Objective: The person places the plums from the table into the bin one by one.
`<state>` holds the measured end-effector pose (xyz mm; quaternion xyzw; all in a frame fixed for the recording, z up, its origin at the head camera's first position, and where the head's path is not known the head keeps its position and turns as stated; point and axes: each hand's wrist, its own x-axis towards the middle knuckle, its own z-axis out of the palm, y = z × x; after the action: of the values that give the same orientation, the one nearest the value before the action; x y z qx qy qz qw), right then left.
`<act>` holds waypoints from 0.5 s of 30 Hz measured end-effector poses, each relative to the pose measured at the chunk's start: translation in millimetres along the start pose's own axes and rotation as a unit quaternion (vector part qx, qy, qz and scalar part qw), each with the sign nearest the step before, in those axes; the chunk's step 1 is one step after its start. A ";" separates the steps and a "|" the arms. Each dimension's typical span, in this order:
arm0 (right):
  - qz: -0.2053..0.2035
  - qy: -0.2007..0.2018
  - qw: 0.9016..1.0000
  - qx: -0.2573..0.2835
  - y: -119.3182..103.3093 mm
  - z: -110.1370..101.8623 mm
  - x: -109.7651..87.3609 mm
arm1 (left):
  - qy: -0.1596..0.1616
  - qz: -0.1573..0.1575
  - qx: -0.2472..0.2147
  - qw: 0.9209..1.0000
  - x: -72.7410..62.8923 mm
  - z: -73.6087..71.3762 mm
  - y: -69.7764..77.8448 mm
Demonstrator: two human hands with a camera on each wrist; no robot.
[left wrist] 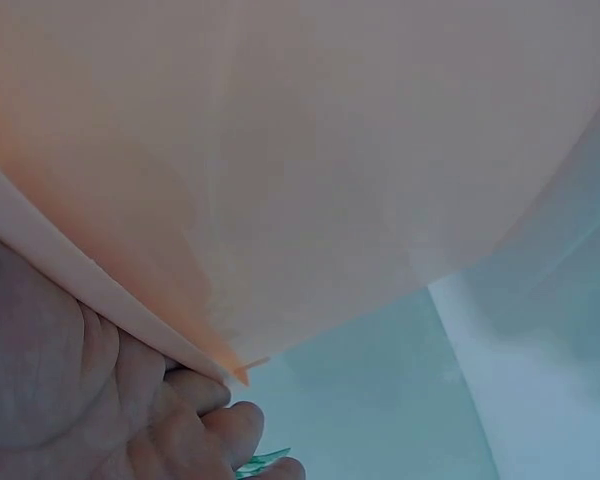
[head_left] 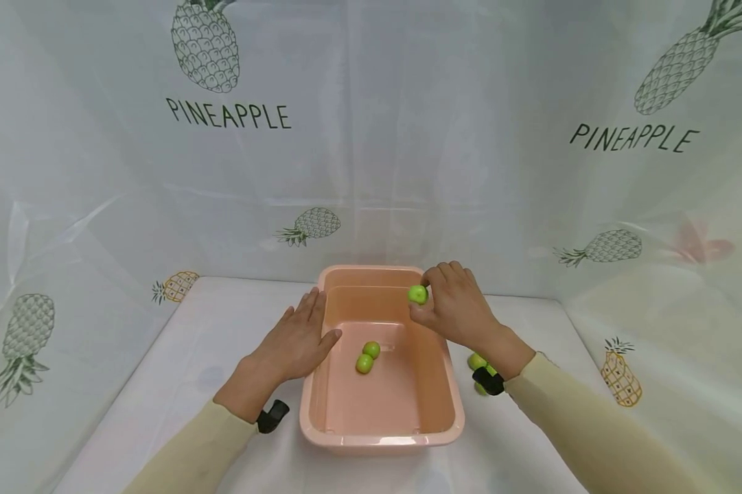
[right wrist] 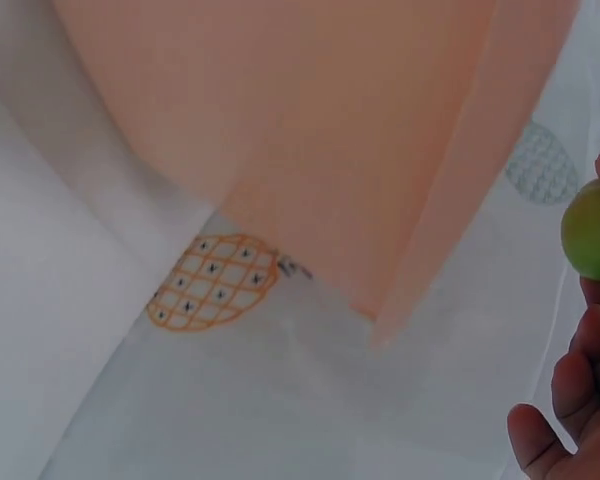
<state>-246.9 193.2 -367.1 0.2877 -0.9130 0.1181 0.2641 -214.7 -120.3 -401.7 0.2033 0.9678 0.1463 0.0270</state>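
A pink plastic basin (head_left: 381, 439) stands in the middle of the table, with two small round green fruits (head_left: 364, 363) lying side by side on its floor. Over the basin's right rim, my right hand (head_left: 457, 305) pinches another green fruit (head_left: 417, 294) between thumb and fingertips. The right wrist view shows this green fruit (right wrist: 592, 230) at its right edge. My left hand (head_left: 299, 336) rests on the left rim, fingers extended and thumb reaching over the inside. In the left wrist view, its palm and fingers (left wrist: 195, 430) lie against the outside of the rim.
Several more green fruits (head_left: 477, 361) lie on the table right of the basin, partly hidden by my right wrist. The white-covered table (head_left: 222, 322) meets a hanging sheet (head_left: 408, 171) printed with pineapples at its back and sides.
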 end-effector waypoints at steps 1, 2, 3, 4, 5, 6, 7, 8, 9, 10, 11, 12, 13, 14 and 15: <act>-0.001 -0.006 1.000 0.002 -2.9 1.9 2.1 | 0.000 0.000 0.000 1.000 0.1 0.1 0.2; 0.000 -0.014 1.000 0.004 -5.6 4.1 3.9 | 0.000 0.000 0.001 1.000 0.2 0.2 0.2; 0.001 -0.022 1.000 0.006 -8.4 6.4 5.6 | -0.001 -0.001 0.000 1.000 0.2 0.2 0.4; 0.003 -0.031 0.999 0.007 -11.1 9.0 7.0 | -0.001 -0.001 -0.001 1.000 0.1 0.5 0.5; 0.006 -0.039 0.999 0.010 -13.8 11.3 8.3 | -0.002 -0.001 -0.001 1.000 0.1 0.7 0.5; 0.009 -0.047 0.999 0.013 -16.2 13.8 9.4 | -0.002 -0.002 -0.002 1.000 0.0 0.8 0.5; 0.012 -0.055 0.998 0.016 -18.6 16.0 10.3 | -0.003 -0.002 -0.003 1.000 0.1 1.0 0.5; 0.015 -0.062 0.998 0.019 -20.8 18.2 10.9 | -0.003 -0.002 -0.004 1.000 0.1 1.1 0.4; 0.016 -0.068 0.997 0.021 -22.6 20.6 11.6 | -0.003 -0.003 -0.004 1.000 0.2 1.0 0.3; 0.018 -0.075 0.997 0.024 -24.2 22.9 12.0 | -0.003 -0.004 -0.004 1.000 0.3 1.0 0.2; 0.018 -0.080 0.996 0.026 -25.4 25.0 12.3 | -0.003 -0.004 -0.003 1.000 0.4 0.9 0.0; 0.019 -0.085 0.996 0.027 -26.3 27.2 12.6 | -0.004 -0.005 -0.003 1.000 0.5 0.8 -0.1; 0.020 -0.089 0.995 0.028 -26.8 29.4 12.6 | -0.005 -0.006 -0.003 1.000 0.6 0.7 -0.3; 0.021 -0.092 0.995 0.025 -26.8 31.6 12.4 | -0.005 -0.006 -0.003 1.000 0.6 0.6 -0.4; 0.023 -0.095 0.995 0.023 -26.6 33.8 12.1 | -0.005 -0.006 -0.003 1.000 0.7 0.6 -0.5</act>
<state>-253.7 153.7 -386.9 0.2826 -0.9373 0.1173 0.1670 -215.5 -120.4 -402.4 0.1977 0.9684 0.1482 0.0338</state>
